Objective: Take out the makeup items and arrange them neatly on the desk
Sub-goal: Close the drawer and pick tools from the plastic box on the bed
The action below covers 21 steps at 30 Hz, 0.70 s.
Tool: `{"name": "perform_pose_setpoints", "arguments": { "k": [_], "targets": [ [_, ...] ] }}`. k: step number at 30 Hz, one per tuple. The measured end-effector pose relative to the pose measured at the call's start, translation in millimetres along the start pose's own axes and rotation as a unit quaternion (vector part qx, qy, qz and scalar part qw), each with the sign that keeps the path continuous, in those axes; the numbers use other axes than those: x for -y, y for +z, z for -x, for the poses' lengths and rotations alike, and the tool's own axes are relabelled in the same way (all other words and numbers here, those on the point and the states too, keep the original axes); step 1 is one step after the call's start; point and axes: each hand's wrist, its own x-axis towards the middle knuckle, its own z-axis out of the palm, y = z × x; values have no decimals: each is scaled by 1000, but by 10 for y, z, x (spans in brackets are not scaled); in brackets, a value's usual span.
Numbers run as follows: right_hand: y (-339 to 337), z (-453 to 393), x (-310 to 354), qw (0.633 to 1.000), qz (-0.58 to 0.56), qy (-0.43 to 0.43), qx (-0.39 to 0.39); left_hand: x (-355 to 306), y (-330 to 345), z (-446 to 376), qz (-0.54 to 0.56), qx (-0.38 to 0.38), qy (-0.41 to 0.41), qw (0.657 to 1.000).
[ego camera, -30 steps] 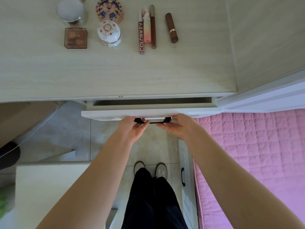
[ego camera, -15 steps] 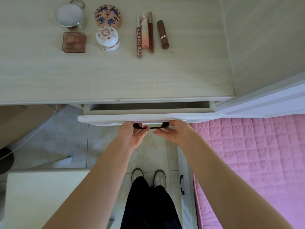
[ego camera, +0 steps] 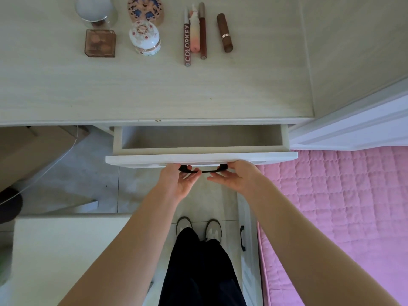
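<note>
Four round or square compacts [ego camera: 100, 43], three slim tubes [ego camera: 187, 44], one lipstick [ego camera: 224, 33], one drawer [ego camera: 201, 159].

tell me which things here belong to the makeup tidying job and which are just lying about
Job: lipstick, COLORKEY tube, egg-shaped jar, square compact, drawer, left hand, right hand.
Lying about: pink quilt, white cable.

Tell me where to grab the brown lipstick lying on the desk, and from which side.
Pinch the brown lipstick across its middle, near the thin metallic band, coming straight down from above. It lies flat on the desk, long axis pointing away from the person. Its right side has bare desk, and a gap separates it from the slim tube on its left, so fingers fit on both long sides.
</note>
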Motion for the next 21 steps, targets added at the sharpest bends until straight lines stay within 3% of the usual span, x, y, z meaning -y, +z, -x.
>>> {"name": "perform_pose_setpoints", "arguments": {
  "k": [6, 21],
  "targets": [
    [371, -72, 430, 998, 35, -50, 0, -382, 383, -200, -8, 15, 28, 999],
    [481, -169, 599, 998, 21, -50, 20, -533, 540, -366, -6, 16, 7, 1000]
  ]
}}
